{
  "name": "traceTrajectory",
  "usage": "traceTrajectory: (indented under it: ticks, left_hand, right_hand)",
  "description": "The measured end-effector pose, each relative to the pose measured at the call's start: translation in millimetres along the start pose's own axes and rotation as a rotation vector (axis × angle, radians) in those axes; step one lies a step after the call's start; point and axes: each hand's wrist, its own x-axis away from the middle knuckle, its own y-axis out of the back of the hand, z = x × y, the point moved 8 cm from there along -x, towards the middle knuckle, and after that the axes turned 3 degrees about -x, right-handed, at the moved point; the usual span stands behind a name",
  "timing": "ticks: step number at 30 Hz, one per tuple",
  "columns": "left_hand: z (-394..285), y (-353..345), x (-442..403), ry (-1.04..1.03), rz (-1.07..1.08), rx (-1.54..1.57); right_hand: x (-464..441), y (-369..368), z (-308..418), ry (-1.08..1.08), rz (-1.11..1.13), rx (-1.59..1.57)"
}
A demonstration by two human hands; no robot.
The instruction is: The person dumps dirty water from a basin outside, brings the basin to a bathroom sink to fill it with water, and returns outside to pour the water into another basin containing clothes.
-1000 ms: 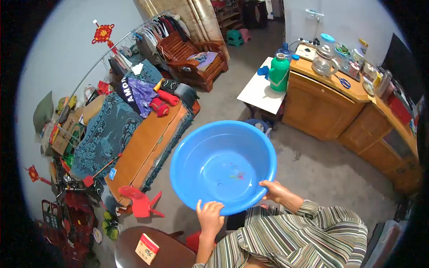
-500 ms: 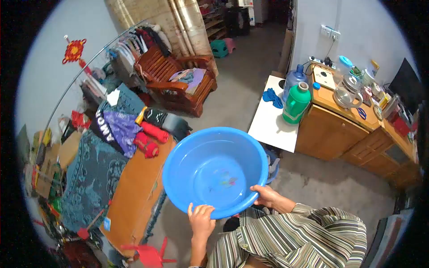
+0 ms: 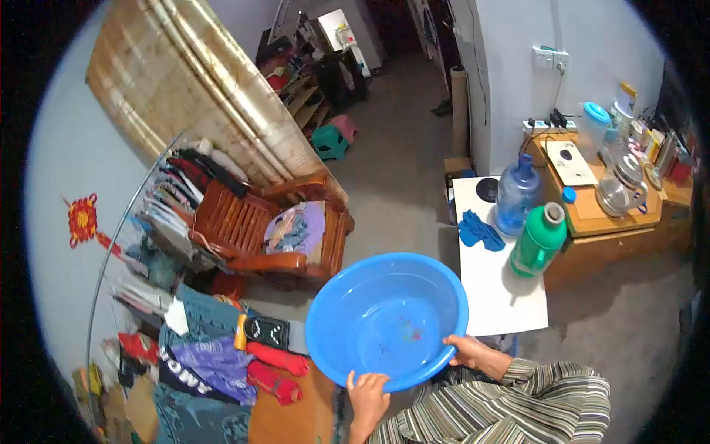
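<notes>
A large blue plastic basin is held out in front of my body, its inside facing up, with a small coloured pattern on its bottom. My left hand grips the near rim, fingers hooked over the edge. On the right side of the rim my right hand is closed, thumb on top and the other fingers hidden beneath. To the right of the basin is a white table bearing a green thermos, a blue water jug and a blue cloth.
A wooden armchair with folded cloth on its seat stands ahead on the left. Clothes, including a purple garment, lie on a couch at lower left. A wooden cabinet holds a glass pitcher. A grey floor passage leads away ahead.
The view has swung so that the armchair, couch and passage sit lower and further left. Both hands keep hold of the basin, which is now closer to the white table.
</notes>
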Motion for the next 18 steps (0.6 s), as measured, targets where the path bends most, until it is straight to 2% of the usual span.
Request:
traceTrajectory:
  ticks: [5,8,10,12,14,16,17,18]
  left_hand:
    - [63,13,-103,-0.030,-0.003,-0.018]
    - [87,9,-161,-0.067,-0.023,-0.011]
    - [114,-15,-201,-0.104,-0.024,-0.005]
    - [137,-27,-251,-0.051,0.017,0.032]
    - [167,-49,-307,-0.075,-0.032,0.019]
    - [185,-54,-366,-0.111,-0.055,0.066]
    - [193,-55,-414,-0.134,-0.087,0.085]
    - [193,-64,-474,-0.192,-0.033,0.105]
  right_hand:
    - [-66,-42,74,-0.076,-0.020,-0.079]
    - [-110,-58,129,0.004,0.033,-0.082]
    - [-131,-72,177,0.028,0.005,-0.053]
    - [-163,-79,219,0.041,-0.035,-0.006]
    - [-208,-75,256,0.059,-0.086,0.013]
    - [-254,-75,283,0.034,0.020,-0.067]
    - [-266,-77,319,0.138,-0.078,-0.072]
    - [-273,-69,368,0.219,-0.206,-0.073]
